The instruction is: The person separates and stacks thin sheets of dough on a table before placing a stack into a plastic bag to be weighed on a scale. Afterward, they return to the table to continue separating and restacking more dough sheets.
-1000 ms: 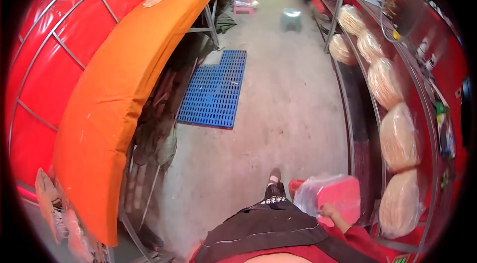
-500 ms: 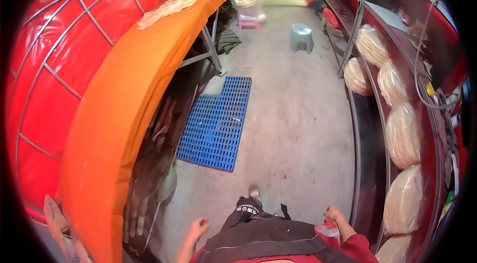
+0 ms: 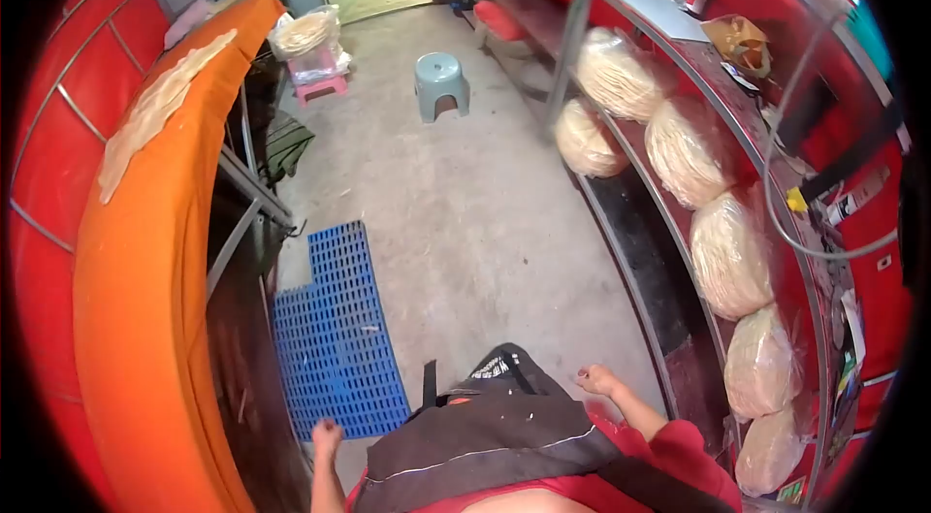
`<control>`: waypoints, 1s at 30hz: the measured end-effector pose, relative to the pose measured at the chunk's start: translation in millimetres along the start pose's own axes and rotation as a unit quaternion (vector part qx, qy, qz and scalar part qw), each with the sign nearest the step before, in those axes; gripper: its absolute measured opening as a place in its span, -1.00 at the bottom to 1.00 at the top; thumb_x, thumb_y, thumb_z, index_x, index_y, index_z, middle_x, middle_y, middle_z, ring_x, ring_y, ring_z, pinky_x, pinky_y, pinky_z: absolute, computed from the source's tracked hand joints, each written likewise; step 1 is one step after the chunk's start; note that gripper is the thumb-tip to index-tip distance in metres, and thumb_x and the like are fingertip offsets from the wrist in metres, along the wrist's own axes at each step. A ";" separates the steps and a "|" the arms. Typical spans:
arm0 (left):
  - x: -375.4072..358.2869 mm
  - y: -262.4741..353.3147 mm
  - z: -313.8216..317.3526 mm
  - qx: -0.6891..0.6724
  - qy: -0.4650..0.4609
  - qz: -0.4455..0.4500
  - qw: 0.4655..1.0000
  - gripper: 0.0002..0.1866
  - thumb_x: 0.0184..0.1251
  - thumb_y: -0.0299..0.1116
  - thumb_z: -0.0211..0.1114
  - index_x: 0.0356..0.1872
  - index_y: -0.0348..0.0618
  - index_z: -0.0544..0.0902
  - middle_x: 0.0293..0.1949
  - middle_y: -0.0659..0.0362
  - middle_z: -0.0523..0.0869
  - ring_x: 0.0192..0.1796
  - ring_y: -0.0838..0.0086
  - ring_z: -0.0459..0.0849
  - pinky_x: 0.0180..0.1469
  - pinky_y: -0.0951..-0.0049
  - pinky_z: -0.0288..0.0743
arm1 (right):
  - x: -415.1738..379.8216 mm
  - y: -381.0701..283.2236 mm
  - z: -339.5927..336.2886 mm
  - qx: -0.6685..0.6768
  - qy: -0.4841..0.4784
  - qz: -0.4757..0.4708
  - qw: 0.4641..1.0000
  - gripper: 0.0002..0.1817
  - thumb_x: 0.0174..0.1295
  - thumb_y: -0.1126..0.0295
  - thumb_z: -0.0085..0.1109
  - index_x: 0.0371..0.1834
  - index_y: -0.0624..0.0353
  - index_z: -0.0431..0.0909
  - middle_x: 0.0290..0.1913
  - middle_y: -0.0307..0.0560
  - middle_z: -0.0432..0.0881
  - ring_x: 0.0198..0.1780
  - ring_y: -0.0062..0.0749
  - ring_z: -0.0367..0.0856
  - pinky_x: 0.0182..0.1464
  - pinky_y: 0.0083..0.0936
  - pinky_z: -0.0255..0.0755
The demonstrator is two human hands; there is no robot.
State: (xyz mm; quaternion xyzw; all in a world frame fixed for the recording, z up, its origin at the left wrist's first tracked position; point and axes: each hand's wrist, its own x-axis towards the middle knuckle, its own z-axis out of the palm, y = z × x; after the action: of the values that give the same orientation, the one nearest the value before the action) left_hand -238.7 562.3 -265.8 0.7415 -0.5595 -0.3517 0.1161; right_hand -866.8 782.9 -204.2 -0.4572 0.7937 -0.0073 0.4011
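- At the far left I see a long table under an orange cloth (image 3: 126, 319), running up along the red wall; a strip of flat pale dough (image 3: 155, 111) lies on its far end.
- Just right of the table, on the concrete floor, lies a blue slatted mat (image 3: 335, 329).
- My left hand (image 3: 327, 435) hangs low at my side, above the near edge of that mat and touching nothing. The fingers look curled in together, with nothing between them, though the hand is small in the view.
- Between the two hands I see my own dark apron (image 3: 495, 435) over a red garment.
- Farther up the aisle, a pink stool (image 3: 320, 86) carries a bagged stack of flat rounds, and a grey-green plastic stool (image 3: 441, 83) stands alone on the floor to its right.
- My right hand (image 3: 596, 381) sits beside my hip, near the foot of the metal shelf rack (image 3: 679, 338), apart from it. Its fingers are loosely bent and hold nothing.
- On the right, the rack's shelf holds a row of bagged stacks of flatbread (image 3: 727, 256), one beside the next; the nearest bags are near my right hand, not touching it.
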 end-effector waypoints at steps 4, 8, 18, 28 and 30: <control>134.4 170.2 -12.3 -0.007 -0.037 0.077 0.996 -0.73 -0.05 -0.36 0.25 -0.31 -0.28 0.53 -0.50 0.11 0.60 -0.46 0.48 0.54 -0.37 0.47 0.44 | 37.6 -55.8 -53.3 0.100 0.038 0.023 0.994 -0.60 0.02 0.17 0.06 -0.15 0.24 0.51 -0.20 0.11 0.57 -0.12 -0.08 0.53 -0.06 -0.32 0.39; 173.5 290.5 4.6 -0.054 -0.011 0.119 0.991 -0.76 -0.03 -0.39 0.24 -0.30 -0.25 0.54 -0.45 0.09 0.63 -0.39 0.45 0.59 -0.31 0.45 0.46 | 130.5 5.5 -53.1 0.005 -0.078 0.045 0.996 -0.65 -0.02 0.19 0.10 -0.27 0.22 0.54 -0.28 0.11 0.57 -0.20 -0.09 0.55 -0.14 -0.31 0.41; 151.2 302.1 45.5 -0.010 -0.224 -0.181 0.958 -0.73 -0.13 -0.24 0.25 -0.42 -0.22 0.58 -0.50 0.03 0.63 -0.42 0.34 0.60 -0.35 0.33 0.45 | 518.4 -36.5 -342.6 -0.150 0.095 0.069 0.982 -0.79 -0.13 0.28 0.21 -0.56 0.21 0.59 -0.49 0.14 0.57 -0.41 -0.08 0.58 -0.35 -0.28 0.44; 380.4 360.5 40.7 0.065 -0.132 -0.180 0.973 -0.73 -0.14 -0.22 0.19 -0.50 -0.24 0.59 -0.50 -0.07 0.61 -0.39 0.18 0.62 -0.34 0.22 0.46 | 776.1 -405.3 -454.8 0.015 0.074 -0.236 0.969 -0.75 0.03 0.40 0.04 -0.21 0.22 0.51 -0.45 -0.07 0.61 -0.47 -0.44 0.57 -0.40 -0.48 0.44; 463.0 420.0 7.8 0.083 -0.089 -0.131 0.984 -0.73 -0.14 -0.22 0.18 -0.52 -0.24 0.59 -0.51 -0.09 0.61 -0.38 0.15 0.62 -0.34 0.19 0.46 | 775.3 -470.2 -459.1 -0.088 -0.094 -0.234 0.964 -0.66 -0.01 0.22 0.12 -0.16 0.10 0.52 -0.41 0.00 0.61 -0.45 -0.25 0.59 -0.32 -0.37 0.46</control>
State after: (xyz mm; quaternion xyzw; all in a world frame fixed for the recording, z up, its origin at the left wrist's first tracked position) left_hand -499.3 -3.7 -215.2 0.7809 -0.4930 -0.3810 -0.0432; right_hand -1025.3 -221.1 -203.4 -0.6623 0.6209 0.0125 0.4192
